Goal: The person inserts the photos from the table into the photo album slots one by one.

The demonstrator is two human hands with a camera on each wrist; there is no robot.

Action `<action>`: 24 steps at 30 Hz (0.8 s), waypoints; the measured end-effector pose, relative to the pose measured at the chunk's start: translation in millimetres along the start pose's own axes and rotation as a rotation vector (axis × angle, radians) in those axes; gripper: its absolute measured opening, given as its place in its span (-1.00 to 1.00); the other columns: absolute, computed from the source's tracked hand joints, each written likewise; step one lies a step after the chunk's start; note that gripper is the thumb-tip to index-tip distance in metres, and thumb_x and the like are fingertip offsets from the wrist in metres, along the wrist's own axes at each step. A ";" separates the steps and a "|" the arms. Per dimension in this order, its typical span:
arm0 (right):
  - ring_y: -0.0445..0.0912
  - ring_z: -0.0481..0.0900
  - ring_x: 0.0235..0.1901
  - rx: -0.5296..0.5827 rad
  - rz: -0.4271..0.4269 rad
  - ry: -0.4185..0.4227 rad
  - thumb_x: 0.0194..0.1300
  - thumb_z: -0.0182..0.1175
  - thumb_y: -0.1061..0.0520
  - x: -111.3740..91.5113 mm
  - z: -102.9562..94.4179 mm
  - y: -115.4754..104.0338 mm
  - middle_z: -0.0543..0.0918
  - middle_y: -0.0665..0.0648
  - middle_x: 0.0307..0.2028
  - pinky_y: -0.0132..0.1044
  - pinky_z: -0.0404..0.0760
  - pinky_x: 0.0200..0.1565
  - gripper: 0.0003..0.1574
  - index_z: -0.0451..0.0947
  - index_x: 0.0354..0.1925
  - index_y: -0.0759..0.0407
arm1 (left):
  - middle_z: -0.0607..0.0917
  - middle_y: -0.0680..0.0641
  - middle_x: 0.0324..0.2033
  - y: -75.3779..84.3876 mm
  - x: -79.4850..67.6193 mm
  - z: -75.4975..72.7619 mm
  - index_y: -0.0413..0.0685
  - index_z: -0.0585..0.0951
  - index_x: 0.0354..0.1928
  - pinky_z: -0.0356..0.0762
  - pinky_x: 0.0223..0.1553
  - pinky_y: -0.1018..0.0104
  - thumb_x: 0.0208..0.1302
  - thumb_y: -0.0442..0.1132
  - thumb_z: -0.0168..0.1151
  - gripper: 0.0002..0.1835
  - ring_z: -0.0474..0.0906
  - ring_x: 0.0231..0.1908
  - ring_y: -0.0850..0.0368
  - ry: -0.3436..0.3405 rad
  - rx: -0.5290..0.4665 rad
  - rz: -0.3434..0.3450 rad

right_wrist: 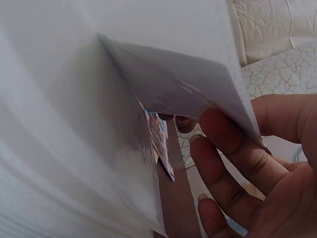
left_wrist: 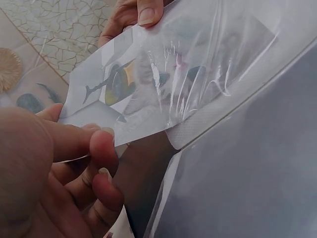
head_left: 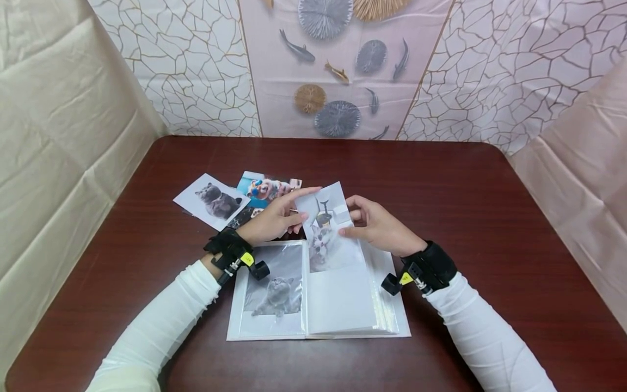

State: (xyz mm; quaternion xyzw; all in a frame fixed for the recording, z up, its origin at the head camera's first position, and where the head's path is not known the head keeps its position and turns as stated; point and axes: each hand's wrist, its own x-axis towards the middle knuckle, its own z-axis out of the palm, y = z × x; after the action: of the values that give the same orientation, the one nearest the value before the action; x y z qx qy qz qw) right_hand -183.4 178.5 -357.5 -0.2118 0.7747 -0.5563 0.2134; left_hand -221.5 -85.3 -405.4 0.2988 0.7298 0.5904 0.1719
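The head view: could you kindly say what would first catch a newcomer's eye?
Probably the pale rectangular paper photo between the left hand and the right hand, partly inside a transparent plastic pocket of the open white album. Next, perhaps, the white paper print of a grey cat, on the red-brown table beyond the album's left side.

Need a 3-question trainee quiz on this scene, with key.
1. True or false: the left hand pinches the photo print that sits partly inside a clear sleeve.
2. Relative to the album, the loose gray cat photo lies: (a) directly right; (b) beyond it, toward the left; (c) underneath.
3. Fill in: the album lies ____ on the table.

Key: 1 true; 2 b; 3 open.
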 end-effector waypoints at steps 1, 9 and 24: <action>0.03 0.68 -0.20 0.001 -0.002 -0.001 0.22 0.25 0.27 -0.2 0.0 -0.3 0.66 0.30 -0.06 -0.17 0.63 -0.20 -0.40 0.25 0.17 0.27 | 0.48 -0.40 -0.53 -0.1 0.3 0.1 0.33 0.19 0.46 0.32 -0.54 0.02 0.42 -0.26 0.02 -0.38 0.42 -0.50 -0.30 0.001 0.004 0.002; 0.04 0.68 -0.19 0.018 0.004 -0.001 0.23 0.25 0.27 0.3 0.3 -0.3 0.67 0.28 -0.06 -0.16 0.63 -0.19 -0.41 0.25 0.17 0.25 | 0.41 -0.21 -0.53 -2.2 1.9 0.5 0.23 0.22 0.46 0.15 -0.70 0.22 0.43 -0.23 0.01 -0.42 0.25 -0.63 -0.16 0.033 0.019 0.004; 0.04 0.68 -0.22 0.002 0.015 0.013 0.21 0.26 0.28 1.0 0.9 0.1 0.68 0.26 -0.09 -0.15 0.64 -0.21 -0.40 0.26 0.17 0.23 | 0.32 -0.23 -0.66 -3.7 1.1 -0.7 0.41 0.26 0.41 0.23 -0.61 0.25 0.44 -0.22 0.01 -0.43 0.26 -0.59 -0.23 -0.004 0.018 -0.040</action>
State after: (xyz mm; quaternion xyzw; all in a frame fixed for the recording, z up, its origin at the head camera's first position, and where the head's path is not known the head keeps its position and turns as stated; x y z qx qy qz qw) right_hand -183.7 177.2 -358.0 -0.2021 0.7772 -0.5566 0.2128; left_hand -223.6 -85.6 -408.7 0.2870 0.7404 0.5797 0.1825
